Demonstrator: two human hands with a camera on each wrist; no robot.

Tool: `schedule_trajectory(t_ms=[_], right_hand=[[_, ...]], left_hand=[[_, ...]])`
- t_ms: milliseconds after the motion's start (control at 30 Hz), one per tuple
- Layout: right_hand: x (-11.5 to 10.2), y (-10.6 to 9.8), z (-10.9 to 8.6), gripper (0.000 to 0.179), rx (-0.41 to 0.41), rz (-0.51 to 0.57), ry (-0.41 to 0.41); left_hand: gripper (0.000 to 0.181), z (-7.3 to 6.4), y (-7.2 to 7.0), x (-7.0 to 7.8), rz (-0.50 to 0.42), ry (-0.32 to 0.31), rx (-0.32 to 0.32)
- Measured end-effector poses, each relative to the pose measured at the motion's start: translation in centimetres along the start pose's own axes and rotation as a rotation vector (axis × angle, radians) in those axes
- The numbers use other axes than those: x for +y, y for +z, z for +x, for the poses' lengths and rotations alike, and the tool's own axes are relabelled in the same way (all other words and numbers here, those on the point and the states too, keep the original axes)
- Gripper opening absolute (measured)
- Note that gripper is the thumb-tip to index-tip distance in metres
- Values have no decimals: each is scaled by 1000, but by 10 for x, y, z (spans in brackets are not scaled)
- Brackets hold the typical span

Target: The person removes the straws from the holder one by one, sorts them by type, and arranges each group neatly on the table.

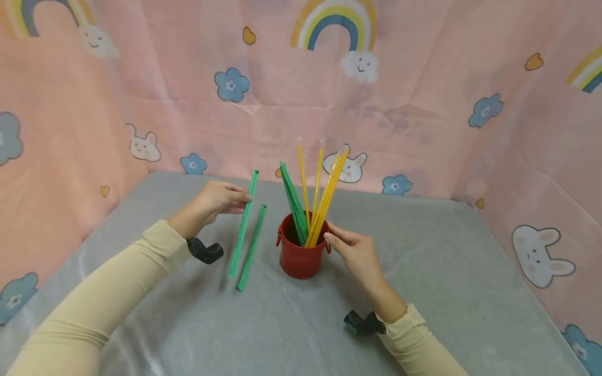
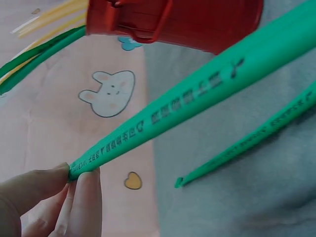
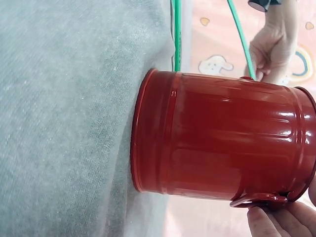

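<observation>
My left hand (image 1: 218, 201) pinches a green wrapped straw (image 1: 243, 230) between thumb and fingers, tilted above the grey cloth. Dark printing runs along its wrapper (image 2: 173, 103) in the left wrist view. A second green straw (image 1: 252, 248) lies on the cloth just right of it. The small red bucket (image 1: 301, 263) stands upright, holding several green straws (image 1: 292, 201) and several yellow straws in clear wrappers (image 1: 329, 193). At its right side, my right hand (image 1: 357, 256) grips the rim and ring handle (image 3: 261, 199), thumb near the top edge.
A grey cloth (image 1: 447, 271) covers the table. Pink curtains (image 1: 188, 73) printed with rainbows, rabbits and flowers hang at the back and both sides. Each wrist wears a black camera mount, the left one (image 1: 205, 250) near the straws, the right one (image 1: 363, 324) nearer the front.
</observation>
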State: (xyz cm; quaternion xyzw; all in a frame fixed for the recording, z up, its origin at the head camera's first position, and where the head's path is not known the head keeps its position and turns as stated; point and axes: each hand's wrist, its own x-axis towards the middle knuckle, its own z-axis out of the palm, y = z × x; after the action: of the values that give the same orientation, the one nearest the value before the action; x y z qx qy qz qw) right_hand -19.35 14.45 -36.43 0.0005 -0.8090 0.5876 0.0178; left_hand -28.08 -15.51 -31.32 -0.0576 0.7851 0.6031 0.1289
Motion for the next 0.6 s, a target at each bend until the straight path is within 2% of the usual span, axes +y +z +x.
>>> schedule_trajectory(t_ms=[267, 600], right_hand=[[1, -2, 0, 39, 5, -14, 5], [2, -2, 0, 39, 8, -34, 7]], left_hand=[[40, 10, 5, -18, 39, -41, -32], [41, 22, 6, -27, 33, -88, -46]])
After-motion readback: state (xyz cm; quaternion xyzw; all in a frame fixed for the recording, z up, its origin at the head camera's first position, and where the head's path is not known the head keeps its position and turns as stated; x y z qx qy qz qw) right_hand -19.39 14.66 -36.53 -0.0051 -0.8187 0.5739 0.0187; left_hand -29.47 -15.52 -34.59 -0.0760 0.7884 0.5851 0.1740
